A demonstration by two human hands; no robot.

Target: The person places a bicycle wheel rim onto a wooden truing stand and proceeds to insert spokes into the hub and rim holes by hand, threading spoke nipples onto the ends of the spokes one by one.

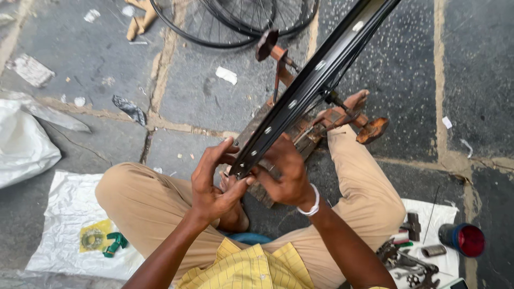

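Head view looks straight down at someone sitting cross-legged on a stone-slab floor [214,101], dark grey pavers with sandy joints and bits of litter around, so it's outdoors or a street-side spot. Nearest the camera, a white sheet [64,214] lies under the left knee with a green clip [114,244] on it, and another sheet by the right knee carries a heap of wrenches [409,262] and a blue can with a red lid [462,239]. Both hands meet at the low end of a black bicycle rim [316,80]: left hand [214,184] has fingers curled onto the rim's edge, right hand [284,171] is wrapped closed around it from the other side. The rim's visible stretch runs diagonally, low end at the lap, far end pointing up-right out of frame, resting in a rusty truing stand [300,128]. Further off, more spoked wheels [235,21] lie on the pavers.
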